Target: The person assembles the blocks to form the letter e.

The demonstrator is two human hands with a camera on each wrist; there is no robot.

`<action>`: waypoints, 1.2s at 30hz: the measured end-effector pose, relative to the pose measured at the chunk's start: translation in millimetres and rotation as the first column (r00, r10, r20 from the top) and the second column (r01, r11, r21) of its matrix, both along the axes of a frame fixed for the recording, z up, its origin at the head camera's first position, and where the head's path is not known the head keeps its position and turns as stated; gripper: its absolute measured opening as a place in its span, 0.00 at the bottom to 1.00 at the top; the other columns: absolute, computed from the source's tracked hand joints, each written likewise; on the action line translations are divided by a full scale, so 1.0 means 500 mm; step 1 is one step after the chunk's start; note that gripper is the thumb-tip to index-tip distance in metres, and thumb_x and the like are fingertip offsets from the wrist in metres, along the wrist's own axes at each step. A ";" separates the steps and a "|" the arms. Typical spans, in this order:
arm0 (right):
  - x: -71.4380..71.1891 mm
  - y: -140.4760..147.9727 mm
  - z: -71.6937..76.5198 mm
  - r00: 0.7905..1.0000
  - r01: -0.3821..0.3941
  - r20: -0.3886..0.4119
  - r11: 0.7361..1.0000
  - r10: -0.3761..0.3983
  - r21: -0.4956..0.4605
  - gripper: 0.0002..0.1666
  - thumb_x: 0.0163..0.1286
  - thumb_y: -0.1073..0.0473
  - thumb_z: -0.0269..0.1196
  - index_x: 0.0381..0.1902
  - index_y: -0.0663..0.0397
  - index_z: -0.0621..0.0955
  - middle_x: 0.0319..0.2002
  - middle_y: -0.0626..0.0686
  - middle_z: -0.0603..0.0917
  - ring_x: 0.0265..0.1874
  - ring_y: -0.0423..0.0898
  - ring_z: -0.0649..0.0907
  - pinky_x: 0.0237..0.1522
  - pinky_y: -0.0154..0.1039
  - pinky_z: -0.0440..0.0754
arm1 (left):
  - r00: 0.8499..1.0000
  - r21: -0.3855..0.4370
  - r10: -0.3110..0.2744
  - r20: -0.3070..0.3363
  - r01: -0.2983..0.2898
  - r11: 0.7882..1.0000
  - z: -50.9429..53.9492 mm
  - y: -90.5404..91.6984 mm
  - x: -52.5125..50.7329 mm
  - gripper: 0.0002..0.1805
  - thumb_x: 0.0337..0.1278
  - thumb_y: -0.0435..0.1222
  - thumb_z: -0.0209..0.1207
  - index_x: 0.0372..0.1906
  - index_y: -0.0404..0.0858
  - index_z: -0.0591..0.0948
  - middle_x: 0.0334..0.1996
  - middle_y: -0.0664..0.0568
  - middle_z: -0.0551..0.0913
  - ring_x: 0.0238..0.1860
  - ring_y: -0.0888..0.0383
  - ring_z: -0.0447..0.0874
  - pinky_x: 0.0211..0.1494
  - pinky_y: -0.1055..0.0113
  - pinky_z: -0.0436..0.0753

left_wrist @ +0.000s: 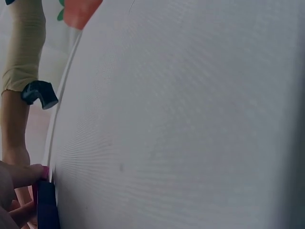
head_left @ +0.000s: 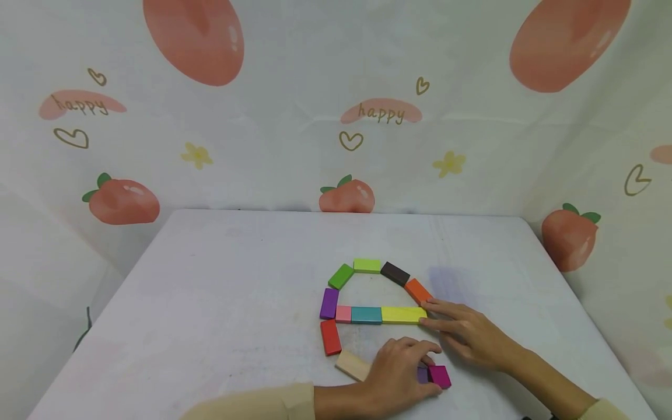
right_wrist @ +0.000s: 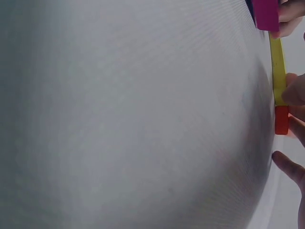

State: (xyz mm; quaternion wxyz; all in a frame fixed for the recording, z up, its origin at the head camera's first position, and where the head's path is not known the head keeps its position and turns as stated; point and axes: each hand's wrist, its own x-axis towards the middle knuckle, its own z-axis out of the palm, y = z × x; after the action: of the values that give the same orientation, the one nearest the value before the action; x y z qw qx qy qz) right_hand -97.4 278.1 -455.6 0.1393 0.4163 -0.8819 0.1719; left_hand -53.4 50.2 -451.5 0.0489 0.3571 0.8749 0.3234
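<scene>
My left hand (head_left: 394, 373) pinches a magenta block (head_left: 440, 377) between thumb and fingers, beside a purple block (head_left: 422, 375) that the hand partly covers. The right hand (head_left: 475, 335) has its fingers extended; its fingertips touch an orange block (head_left: 418, 290) and the right end of a long yellow block (head_left: 401, 315). In the right wrist view the magenta block (right_wrist: 265, 14) stands near the left hand's fingers. A teal block (head_left: 366, 315) and a pink block (head_left: 343, 314) continue the yellow block's row to the left. A plain wooden block (head_left: 353, 366) is partly behind the left hand.
Curving round the row are a red block (head_left: 331, 337), a violet block (head_left: 329, 303), a green block (head_left: 341, 276), a lime block (head_left: 367, 266) and a dark brown block (head_left: 395, 273). They lie on a white table (head_left: 236, 291), with a peach-patterned cloth (head_left: 273, 116) behind it.
</scene>
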 end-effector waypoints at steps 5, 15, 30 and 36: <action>0.000 0.000 0.000 1.000 0.003 0.002 1.000 -0.002 -0.003 0.33 0.50 0.68 0.73 0.55 0.41 0.86 0.60 0.50 0.82 0.59 0.52 0.81 0.47 0.53 0.84 | 1.000 -0.028 0.000 0.003 0.000 1.000 -0.001 0.002 -0.003 0.26 0.50 0.49 0.74 0.56 0.51 0.81 0.37 0.73 0.85 0.50 0.71 0.79 0.47 0.77 0.74; 0.000 -0.001 0.000 1.000 0.015 0.023 1.000 -0.016 0.005 0.32 0.51 0.67 0.73 0.55 0.41 0.86 0.60 0.50 0.82 0.59 0.52 0.81 0.47 0.54 0.84 | 1.000 -0.063 -0.008 -0.020 0.007 0.998 -0.003 0.006 -0.007 0.26 0.49 0.51 0.73 0.55 0.53 0.82 0.34 0.74 0.83 0.44 0.74 0.78 0.43 0.80 0.71; -0.001 -0.006 0.013 1.000 0.014 0.016 1.000 -0.014 0.004 0.31 0.51 0.68 0.72 0.54 0.40 0.86 0.60 0.49 0.82 0.58 0.51 0.81 0.47 0.55 0.84 | 0.999 -0.049 -0.030 -0.041 0.028 0.998 0.012 -0.014 -0.006 0.26 0.49 0.52 0.73 0.55 0.53 0.81 0.36 0.74 0.83 0.49 0.73 0.75 0.46 0.78 0.71; -0.003 -0.009 0.023 0.999 0.027 0.023 0.999 -0.027 0.023 0.30 0.51 0.68 0.72 0.51 0.37 0.86 0.59 0.48 0.82 0.56 0.50 0.82 0.47 0.54 0.84 | 0.999 0.010 -0.007 -0.039 0.008 1.000 0.044 -0.046 -0.020 0.25 0.53 0.51 0.71 0.57 0.52 0.81 0.38 0.72 0.84 0.52 0.71 0.75 0.51 0.72 0.75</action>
State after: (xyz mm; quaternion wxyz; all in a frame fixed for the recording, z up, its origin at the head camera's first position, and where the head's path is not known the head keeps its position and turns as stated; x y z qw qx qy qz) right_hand -98.8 273.6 -444.1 0.1266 0.4039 -0.8909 0.1649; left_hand -63.3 27.1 -429.4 0.0314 0.3668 0.8727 0.3208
